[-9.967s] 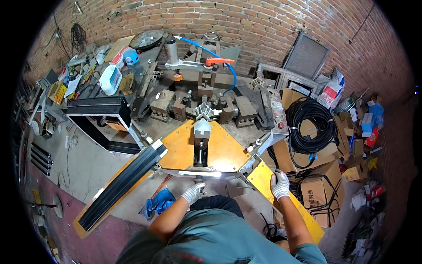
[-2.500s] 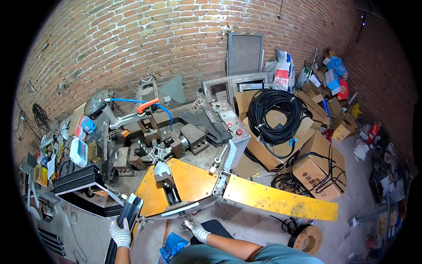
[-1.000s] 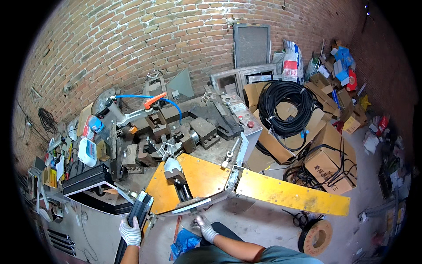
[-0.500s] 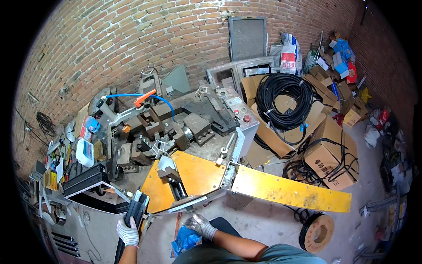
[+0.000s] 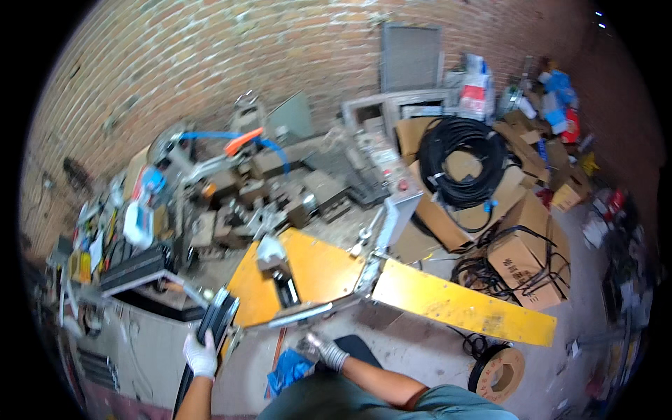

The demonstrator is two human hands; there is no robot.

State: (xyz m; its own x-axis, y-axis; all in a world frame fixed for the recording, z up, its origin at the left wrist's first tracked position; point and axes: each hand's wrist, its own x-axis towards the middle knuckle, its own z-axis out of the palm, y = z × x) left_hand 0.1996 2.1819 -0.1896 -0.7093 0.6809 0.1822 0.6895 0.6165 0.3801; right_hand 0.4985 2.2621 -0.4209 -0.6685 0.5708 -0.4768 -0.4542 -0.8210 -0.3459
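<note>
My left hand [image 5: 201, 355], in a white striped glove, grips a long black grooved profile [image 5: 215, 316], its thumb lying along the near face. The profile stands tilted against the left edge of a machine's yellow plate [image 5: 318, 262]. In a grey-white glove, my right hand [image 5: 325, 350] is low in front of the machine, beside a blue plastic bag [image 5: 290, 369]; motion smears its fingers, so any small thing in them cannot be made out. A joined black frame [image 5: 143, 276] lies left of the profile. Above the yellow plate is a dark metal clamping block [image 5: 275, 264].
A long yellow arm [image 5: 462, 302] juts right from the machine. Behind it, a black cable coil [image 5: 464, 162] sits on cardboard boxes. A cardboard reel [image 5: 502, 374] stands on the floor at right. An orange handle [image 5: 243, 142] and blue hose lie across the machine.
The view has shifted and blurred, with the scene sliding slightly right. My left hand still grips the profile, a little lower in the picture. My right hand stays near the blue bag.
</note>
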